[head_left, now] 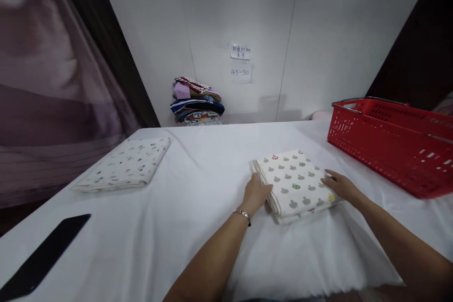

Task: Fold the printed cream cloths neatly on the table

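Observation:
A folded white cloth with grey apple prints lies on the white table in front of me. My left hand, with a bracelet at the wrist, presses against the cloth's left folded edge, its fingers tucked at the fold. Resting on the cloth's right edge is my right hand, fingers stretched flat on top. Neither hand lifts the cloth.
A second folded cloth with small prints lies at the far left. A red plastic basket stands at the right. A stack of folded clothes sits against the back wall. A flat black object lies at the near left edge.

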